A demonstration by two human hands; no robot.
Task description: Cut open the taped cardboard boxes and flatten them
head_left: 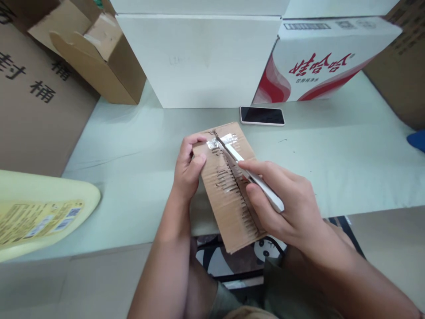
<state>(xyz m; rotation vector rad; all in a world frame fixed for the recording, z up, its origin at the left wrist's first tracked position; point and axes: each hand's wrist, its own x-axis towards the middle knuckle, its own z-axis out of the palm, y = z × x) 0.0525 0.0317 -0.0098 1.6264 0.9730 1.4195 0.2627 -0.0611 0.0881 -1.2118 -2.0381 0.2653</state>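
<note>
A flat brown cardboard piece (217,204) is tilted over the near edge of the table, with dark marks and shiny clear tape (232,138) on its face. My left hand (189,166) is closed on its left edge, the thumb on top and the other fingers partly hidden behind. In my right hand (285,199) is a white-handled utility knife (262,186), held between thumb and fingers. Its blade tip rests at the tape near the top of the cardboard. The palm side of my right hand is hidden.
A phone (262,115) lies beyond the cardboard, before a white box (206,62) and a red-and-white printed box (318,62). An opened brown carton (122,66) stands at the back left. A pale yellow bottle (49,190) lies across the left side of the view.
</note>
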